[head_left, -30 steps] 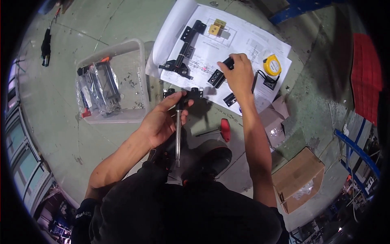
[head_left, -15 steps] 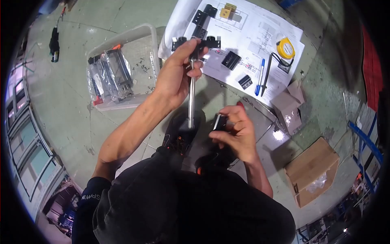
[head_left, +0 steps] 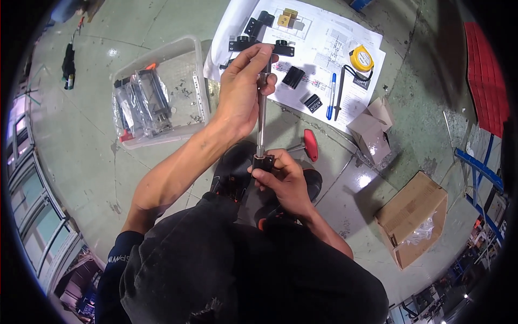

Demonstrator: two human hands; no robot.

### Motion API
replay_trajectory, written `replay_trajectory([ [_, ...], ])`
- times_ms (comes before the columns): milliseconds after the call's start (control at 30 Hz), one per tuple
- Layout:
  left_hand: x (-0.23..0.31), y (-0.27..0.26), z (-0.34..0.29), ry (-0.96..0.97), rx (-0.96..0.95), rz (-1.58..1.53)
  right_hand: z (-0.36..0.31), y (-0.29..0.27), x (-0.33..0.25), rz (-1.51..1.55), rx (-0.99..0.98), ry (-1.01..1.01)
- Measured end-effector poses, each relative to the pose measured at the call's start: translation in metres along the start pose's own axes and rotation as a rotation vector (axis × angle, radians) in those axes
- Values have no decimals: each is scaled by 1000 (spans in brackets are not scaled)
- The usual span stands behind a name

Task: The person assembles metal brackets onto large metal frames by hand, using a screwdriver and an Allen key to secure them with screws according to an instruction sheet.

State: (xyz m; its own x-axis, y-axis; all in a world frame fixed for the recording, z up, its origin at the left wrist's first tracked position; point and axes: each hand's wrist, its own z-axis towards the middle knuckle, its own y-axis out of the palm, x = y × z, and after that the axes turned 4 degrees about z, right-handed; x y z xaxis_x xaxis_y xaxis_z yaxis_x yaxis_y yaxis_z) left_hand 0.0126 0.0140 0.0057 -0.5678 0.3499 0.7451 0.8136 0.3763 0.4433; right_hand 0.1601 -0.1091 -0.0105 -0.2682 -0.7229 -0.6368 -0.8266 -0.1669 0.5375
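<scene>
My left hand [head_left: 243,86] is closed around the upper part of a shiny metal rod [head_left: 262,121]. At the rod's top sits a black crossbar bracket [head_left: 237,47] with round knobs, partly covered by my fingers. Down at the rod's lower end, my right hand [head_left: 283,181] pinches a small black block [head_left: 262,163]. The block meets the rod's tip; how far the rod enters it cannot be told. A red-handled T-handle key [head_left: 310,144] lies on the floor beyond my right hand.
Ahead lie printed drawing sheets [head_left: 345,40] bearing black blocks [head_left: 293,78], a brass-coloured part [head_left: 287,18], a blue pen [head_left: 331,97] and a yellow tape measure [head_left: 361,58]. A clear plastic bin [head_left: 200,81] with bagged parts stands left. Cardboard boxes [head_left: 407,205] sit right.
My right hand has moved left, bringing the black block from beside the rod onto its lower end. The red T-handle key, mostly hidden before, now shows.
</scene>
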Motion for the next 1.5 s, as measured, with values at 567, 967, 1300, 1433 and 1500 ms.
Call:
replay_trajectory([
  [567,-36,6,-17,-44,252,50,20,10,15,-72,216,-176],
  [967,-48,-5,-43,-114,-166,451,34,-5,1,314,260,-356],
  [1300,-56,-22,-54,50,-236,698,39,-22,2,561,-36,34],
  [1433,-46,-42,-37,-67,-13,300,56,-33,-47,-474,39,-65],
  [1500,-29,-33,-25,-87,-6,239,83,-54,-48,-944,432,-472],
])
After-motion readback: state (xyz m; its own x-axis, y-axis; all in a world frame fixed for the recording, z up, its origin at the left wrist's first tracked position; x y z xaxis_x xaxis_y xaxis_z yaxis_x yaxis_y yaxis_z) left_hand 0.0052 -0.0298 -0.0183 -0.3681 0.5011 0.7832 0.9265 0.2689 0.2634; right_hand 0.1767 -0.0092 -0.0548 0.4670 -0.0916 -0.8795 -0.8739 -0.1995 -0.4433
